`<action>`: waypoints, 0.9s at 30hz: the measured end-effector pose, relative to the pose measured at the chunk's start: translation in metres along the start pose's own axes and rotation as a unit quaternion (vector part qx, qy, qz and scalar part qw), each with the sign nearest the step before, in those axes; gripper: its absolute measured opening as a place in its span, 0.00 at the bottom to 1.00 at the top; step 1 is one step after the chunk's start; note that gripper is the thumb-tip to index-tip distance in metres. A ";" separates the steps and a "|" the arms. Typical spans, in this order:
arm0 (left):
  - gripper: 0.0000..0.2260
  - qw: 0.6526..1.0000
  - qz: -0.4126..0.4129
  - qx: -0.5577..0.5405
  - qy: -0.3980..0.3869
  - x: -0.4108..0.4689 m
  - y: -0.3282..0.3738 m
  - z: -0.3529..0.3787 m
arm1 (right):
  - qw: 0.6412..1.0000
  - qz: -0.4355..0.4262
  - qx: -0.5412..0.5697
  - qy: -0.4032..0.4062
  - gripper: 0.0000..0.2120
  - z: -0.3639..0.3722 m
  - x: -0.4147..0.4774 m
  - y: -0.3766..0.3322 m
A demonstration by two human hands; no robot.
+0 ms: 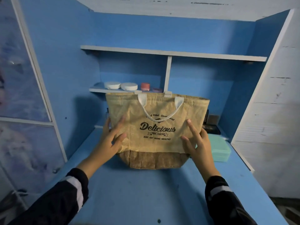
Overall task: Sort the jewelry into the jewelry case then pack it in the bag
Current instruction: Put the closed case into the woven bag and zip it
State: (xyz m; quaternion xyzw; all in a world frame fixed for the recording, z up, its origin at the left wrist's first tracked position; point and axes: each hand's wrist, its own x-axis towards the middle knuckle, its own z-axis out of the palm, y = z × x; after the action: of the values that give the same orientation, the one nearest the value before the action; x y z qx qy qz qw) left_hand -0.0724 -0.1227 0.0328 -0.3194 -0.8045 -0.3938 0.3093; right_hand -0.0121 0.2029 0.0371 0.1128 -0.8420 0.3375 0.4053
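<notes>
Burlap bag (155,127), pressed between flat, ungripping left hand (112,140) and right hand (198,143), may slump over once let go.

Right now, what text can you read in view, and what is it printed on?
"Delicious": large script on the front of the bag.
"JUST EAT MORE HEALTHY": small capitals below it, on the bag.
"Food" and "Good": in the arched top line on the bag; the rest is hidden by the handle.
Banner under "Delicious": too blurred to read.
Nothing else carries readable text.
</notes>
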 end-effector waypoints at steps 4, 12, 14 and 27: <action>0.33 0.998 -0.056 -0.027 -0.029 -0.023 -0.009 0.007 | 0.999 0.036 0.001 -0.022 0.32 0.015 -0.017 0.006; 0.31 0.987 -0.143 -0.058 -0.035 -0.038 -0.008 0.011 | 0.998 0.047 0.020 -0.041 0.30 0.017 -0.030 0.010; 0.30 0.985 -0.151 -0.086 -0.003 -0.033 -0.007 0.009 | 0.998 0.054 0.028 -0.020 0.29 0.016 -0.025 0.010; 0.21 0.936 -0.235 -0.228 0.132 0.059 0.012 -0.016 | 0.983 0.111 0.110 0.098 0.16 -0.006 0.053 -0.021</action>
State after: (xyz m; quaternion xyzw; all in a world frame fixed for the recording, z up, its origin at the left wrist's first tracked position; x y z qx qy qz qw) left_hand -0.0951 -0.1143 0.0896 -0.1280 -0.6973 -0.6668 0.2298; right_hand -0.0325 0.1957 0.0901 0.0288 -0.7632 0.4807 0.4309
